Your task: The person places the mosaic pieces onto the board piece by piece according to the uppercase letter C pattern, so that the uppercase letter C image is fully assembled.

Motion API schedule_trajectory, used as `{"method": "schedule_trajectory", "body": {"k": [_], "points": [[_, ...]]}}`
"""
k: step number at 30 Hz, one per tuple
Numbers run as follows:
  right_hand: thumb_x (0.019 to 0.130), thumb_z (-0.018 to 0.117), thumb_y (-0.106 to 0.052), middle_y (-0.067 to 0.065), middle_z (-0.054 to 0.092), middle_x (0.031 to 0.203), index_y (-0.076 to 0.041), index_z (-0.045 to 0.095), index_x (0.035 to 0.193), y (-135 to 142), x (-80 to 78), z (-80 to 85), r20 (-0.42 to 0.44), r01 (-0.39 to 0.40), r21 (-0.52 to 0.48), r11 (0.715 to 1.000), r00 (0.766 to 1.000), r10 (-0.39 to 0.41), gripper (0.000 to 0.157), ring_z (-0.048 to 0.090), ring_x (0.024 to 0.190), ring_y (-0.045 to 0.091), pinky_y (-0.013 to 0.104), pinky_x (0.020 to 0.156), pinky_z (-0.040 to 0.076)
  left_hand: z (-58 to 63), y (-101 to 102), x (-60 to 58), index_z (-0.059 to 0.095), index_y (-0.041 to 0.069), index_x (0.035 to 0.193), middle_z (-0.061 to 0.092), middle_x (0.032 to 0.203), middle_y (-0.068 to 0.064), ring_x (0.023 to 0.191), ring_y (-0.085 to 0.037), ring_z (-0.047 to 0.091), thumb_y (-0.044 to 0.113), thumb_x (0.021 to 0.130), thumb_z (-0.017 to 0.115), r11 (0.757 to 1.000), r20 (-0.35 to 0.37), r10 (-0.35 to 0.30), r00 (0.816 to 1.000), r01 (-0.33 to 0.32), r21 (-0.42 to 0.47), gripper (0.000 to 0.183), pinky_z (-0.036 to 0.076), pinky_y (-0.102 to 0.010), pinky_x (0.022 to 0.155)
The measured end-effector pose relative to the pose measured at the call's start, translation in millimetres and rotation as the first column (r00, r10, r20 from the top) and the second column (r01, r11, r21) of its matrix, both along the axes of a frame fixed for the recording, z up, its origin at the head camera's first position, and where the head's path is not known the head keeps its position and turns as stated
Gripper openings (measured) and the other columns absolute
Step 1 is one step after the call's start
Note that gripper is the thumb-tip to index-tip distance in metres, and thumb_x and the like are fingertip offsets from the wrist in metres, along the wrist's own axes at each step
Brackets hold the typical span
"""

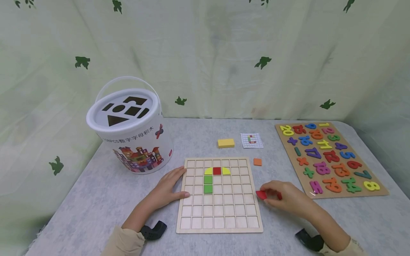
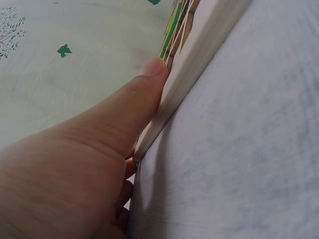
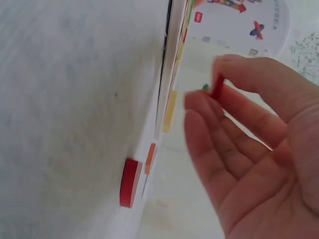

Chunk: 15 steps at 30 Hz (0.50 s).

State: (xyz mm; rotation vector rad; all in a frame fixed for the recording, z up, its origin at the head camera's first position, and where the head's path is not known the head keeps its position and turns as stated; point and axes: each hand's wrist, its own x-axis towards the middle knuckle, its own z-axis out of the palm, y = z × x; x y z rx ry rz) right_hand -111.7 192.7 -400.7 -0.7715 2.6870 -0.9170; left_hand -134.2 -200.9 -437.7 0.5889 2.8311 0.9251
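A wooden grid board [image 1: 221, 201] lies on the table. In it are two green squares [image 1: 208, 184], a red square [image 1: 216, 171] and two yellow quarter-round pieces [image 1: 226, 171]. My left hand [image 1: 164, 191] rests at the board's left edge, thumb on the rim and fingers stretched along the side. Just off the right edge, my right hand [image 1: 284, 196] pinches a small red piece with a curved edge [image 1: 261, 194] between thumb and fingertips. A second red block [image 3: 129, 182] lies on the table, partly hidden behind that hand in the head view.
Beyond the board sit a yellow block [image 1: 226, 143], a pattern card [image 1: 252, 140] and an orange square [image 1: 257, 162]. A white lidded bucket [image 1: 134, 142] stands back left. On the right lies a number puzzle board [image 1: 333, 160]. A curtain hangs behind the table.
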Motion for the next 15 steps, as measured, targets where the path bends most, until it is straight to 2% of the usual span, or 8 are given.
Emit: {"method": "schedule_trajectory", "body": {"k": [6,12,15], "points": [[0.079,0.070,-0.017,-0.011,0.060,0.093,-0.012,0.064,0.106,-16,4.7,8.1,-0.087,0.011,-0.095,0.995,0.996,-0.019,0.028,0.054,0.078,0.004,0.026,0.069,0.050,0.6,0,-0.1,0.029,0.007,0.141,0.024,0.145,-0.011,0.131,-0.032,0.019,0.051,0.074,0.066,1.000,0.005,0.000,1.000,0.000,0.000,0.089,0.017,-0.052,0.103],[0.078,0.071,-0.016,-0.011,0.059,0.094,-0.014,0.064,0.106,-47,11.0,15.5,-0.078,0.018,-0.206,0.978,0.996,-0.035,0.029,0.054,0.080,0.009,0.029,0.070,0.051,0.5,-1,0.0,0.029,0.008,0.141,0.024,0.145,-0.010,0.131,-0.032,0.018,0.052,0.073,0.066,1.000,0.010,0.002,1.000,-0.002,0.005,0.089,0.016,-0.052,0.103],[0.076,0.072,-0.014,-0.011,0.059,0.094,-0.013,0.064,0.105,-65,15.1,15.6,-0.095,-0.024,-0.266,0.964,0.996,-0.001,0.030,0.055,0.079,0.011,0.029,0.070,0.051,0.2,-1,0.2,0.029,0.008,0.141,0.023,0.145,-0.010,0.132,-0.031,0.018,0.053,0.073,0.065,1.000,0.013,0.001,1.000,-0.001,0.003,0.089,0.016,-0.052,0.103]]}}
